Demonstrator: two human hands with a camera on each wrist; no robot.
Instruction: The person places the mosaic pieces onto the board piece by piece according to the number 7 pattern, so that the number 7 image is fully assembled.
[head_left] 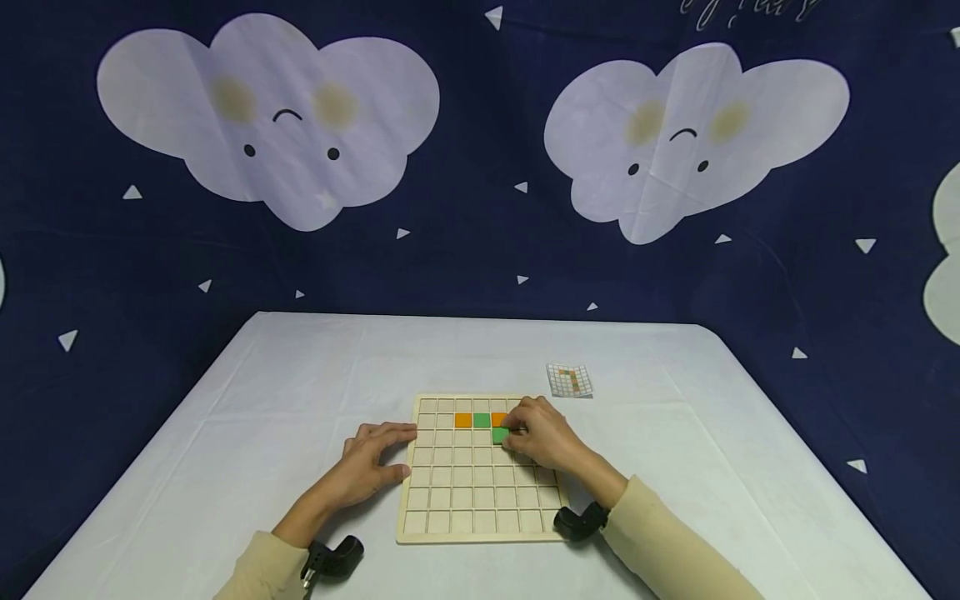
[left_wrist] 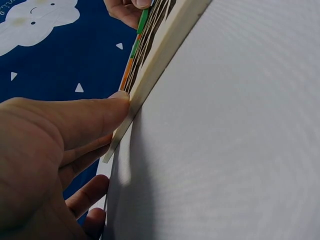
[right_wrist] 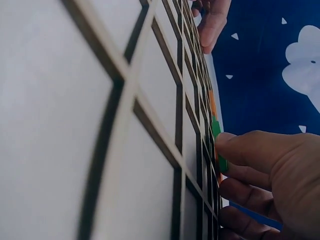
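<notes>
- The right hand's fingers grasp the held green tile [head_left: 498, 437], the right hand [head_left: 543, 435] pinching it between thumb and a fingertip; whether it sits fully in its cell I cannot tell.
- That tile is at the third row from the board's far side, fifth column from its left, just nearside of the right orange tile [head_left: 497, 418].
- To seat it well, I would square its edges to the ridges, lower it flat, and press its middle without nudging its neighbour.
- The left hand [head_left: 367, 463] grips nothing; its extended fingers and thumb touch the board's left edge, a useful brace worth keeping light.
- The grid board [head_left: 480, 539] lies roughly midway between the desk's left and right edges, well apart from the far edge. Its second row holds the left orange tile [head_left: 463, 420], the middle green tile [head_left: 482, 420] and the right orange tile, side by side; most cells are bare.
- The pattern card [head_left: 570, 381] lies on the desk [head_left: 225, 467] beyond the board, towards the far right corner.
</notes>
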